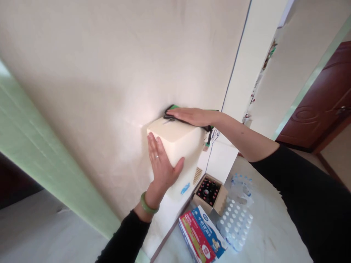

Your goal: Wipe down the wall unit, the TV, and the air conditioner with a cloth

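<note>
Head view, one cream casing (186, 151), left fingers (160, 147) apart against it, right fingers (177, 112) together on one cloth (172, 107)

the right hand (192, 116) covers much of the green-and-black cloth (173, 107), so its full shape cannot be told. the left hand (162, 166) hides part of the cream casing (189, 151), whose blue mark (185, 188) is too blurred to read. the left sleeve (126, 235) is cut off by the bottom edge, the right sleeve (298, 197) by the right and bottom. the red carton (196, 233) is cut off below; small objects (265, 62) at upper right are too small to name.
</note>
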A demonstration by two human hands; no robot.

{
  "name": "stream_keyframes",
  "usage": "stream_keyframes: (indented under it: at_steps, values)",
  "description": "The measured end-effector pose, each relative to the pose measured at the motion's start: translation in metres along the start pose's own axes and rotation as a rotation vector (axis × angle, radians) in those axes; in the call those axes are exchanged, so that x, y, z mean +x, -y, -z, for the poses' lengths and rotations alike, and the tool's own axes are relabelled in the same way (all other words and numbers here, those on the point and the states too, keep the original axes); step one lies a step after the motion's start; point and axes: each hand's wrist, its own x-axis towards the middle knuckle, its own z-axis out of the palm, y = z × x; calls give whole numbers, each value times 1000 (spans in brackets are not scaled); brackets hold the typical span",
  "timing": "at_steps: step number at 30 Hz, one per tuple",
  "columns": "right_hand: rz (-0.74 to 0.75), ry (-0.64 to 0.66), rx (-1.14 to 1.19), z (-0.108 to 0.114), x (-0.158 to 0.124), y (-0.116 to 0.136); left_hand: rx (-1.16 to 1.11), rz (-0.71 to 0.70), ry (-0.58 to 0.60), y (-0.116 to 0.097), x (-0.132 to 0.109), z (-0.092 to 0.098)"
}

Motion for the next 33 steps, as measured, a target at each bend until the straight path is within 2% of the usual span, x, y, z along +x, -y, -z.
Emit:
stream_keyframes:
  at_steps: [2, 5, 9, 12, 14, 17, 19, 21, 24, 26, 27, 29, 31, 33]
  values:
    - [46, 18, 9, 3, 4, -8, -2, -4, 9, 1, 1, 2]
    - [-86, -33, -26, 11, 12, -42, 3, -25, 15, 4, 3, 4]
    - [-214, -180, -81, 13, 12, -83, 35, -54, 42, 7, 4, 7]
    - [-306, -308, -83, 3, 3, -93, 44, -57, 54, 7, 4, 9]
    - [-363, -458, -22, -10, -8, -89, 40, -54, 45, 7, 5, 9]
    - [-352, -810, 120, -47, -28, -65, 31, -57, 26, 5, 5, 8]
    - [-287, -1030, 172, -88, -41, -33, 30, -59, 21, 5, 5, 7]
    - [-226, -1163, 200, -139, -53, 6, 31, -54, 17, 6, 5, 7]
    - [-170, -1129, 170, -209, -68, 50, 16, -40, 21, 8, 5, 8]
    - [-115, -1086, 93, -230, -74, 58, -8, -38, 28, 9, 5, 9]
    - [-73, -1065, 47, -229, -75, 54, -17, -43, 28, 9, 5, 9]
    - [32, -1009, -43, -203, -72, 37, -15, -47, 32, 9, 4, 11]
    - [113, -920, -92, -153, -63, 13, 6, -38, 39, 7, 4, 12]
    - [81, -808, -54, -96, -51, -11, 27, -20, 56, 5, 4, 14]
